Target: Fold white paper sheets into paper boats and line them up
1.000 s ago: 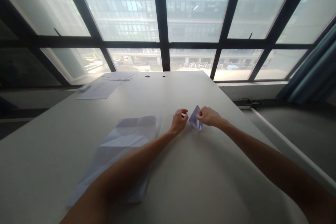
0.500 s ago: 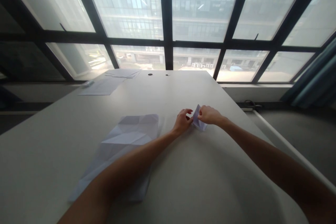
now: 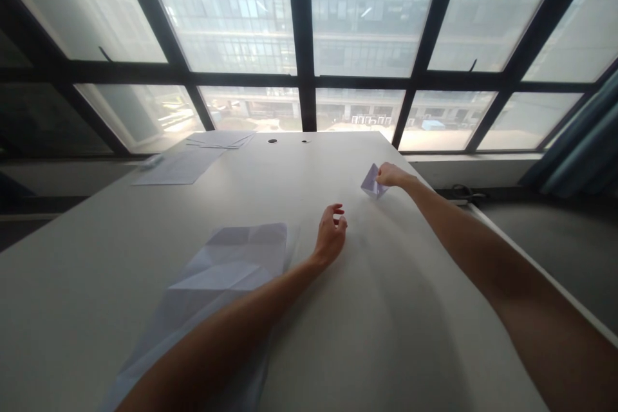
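Note:
A small folded paper boat (image 3: 371, 181), pale and pointed at the top, is at the right side of the white table. My right hand (image 3: 392, 175) pinches its right part, and the fingers cover that edge. Whether the boat touches the tabletop I cannot tell. My left hand (image 3: 331, 232) is nearer to me and to the left, apart from the boat, with its fingers loosely curled, spread and holding nothing. Under and beside my left forearm lie creased white sheets of paper (image 3: 232, 261), partly hidden by the arm.
The white table (image 3: 299, 193) reaches to the windows. More flat sheets of paper (image 3: 178, 166) lie at its far left, beside a small clear object (image 3: 152, 161). Two dark round holes mark the far end. A blue curtain (image 3: 579, 141) hangs at the right.
My right hand has carried the paper boat away from me and slightly right. My left hand has come off it and drawn back a little to the left.

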Motion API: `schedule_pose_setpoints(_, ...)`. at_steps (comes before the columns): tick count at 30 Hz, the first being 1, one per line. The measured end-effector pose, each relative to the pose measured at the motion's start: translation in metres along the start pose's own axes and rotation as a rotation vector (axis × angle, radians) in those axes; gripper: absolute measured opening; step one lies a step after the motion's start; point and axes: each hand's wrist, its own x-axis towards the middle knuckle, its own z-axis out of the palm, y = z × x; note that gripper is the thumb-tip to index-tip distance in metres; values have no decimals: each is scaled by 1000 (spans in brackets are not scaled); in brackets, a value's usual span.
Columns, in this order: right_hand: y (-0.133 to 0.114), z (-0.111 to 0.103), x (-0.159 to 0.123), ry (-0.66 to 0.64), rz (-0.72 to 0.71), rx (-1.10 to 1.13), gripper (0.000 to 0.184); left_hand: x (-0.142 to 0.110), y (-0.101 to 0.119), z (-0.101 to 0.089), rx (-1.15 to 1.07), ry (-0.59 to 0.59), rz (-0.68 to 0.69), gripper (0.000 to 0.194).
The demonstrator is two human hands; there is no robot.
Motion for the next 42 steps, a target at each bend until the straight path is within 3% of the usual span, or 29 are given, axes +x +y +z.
schedule_pose_setpoints(8,-20,6,56,-16,-50,33,21,-2,4,0,-18,-7,-57,31)
schedule_pose_setpoints(16,-73,17,73,-62,-148,54,21,-6,5,-1,-12,-15,-71,31)
schedule_pose_setpoints(21,-92,27,79,-74,-167,51,21,-7,3,1,-22,-10,-69,29)
schedule_pose_setpoints(27,-96,31,76,-46,-128,44,27,-5,2,2,-19,-4,-80,23)
schedule_pose_setpoints(36,-81,16,52,54,-71,111,25,-5,0,1,-11,23,-55,19)
schedule_pose_setpoints(42,-73,11,20,188,-134,201,26,8,27,-10,-84,-25,66,19)
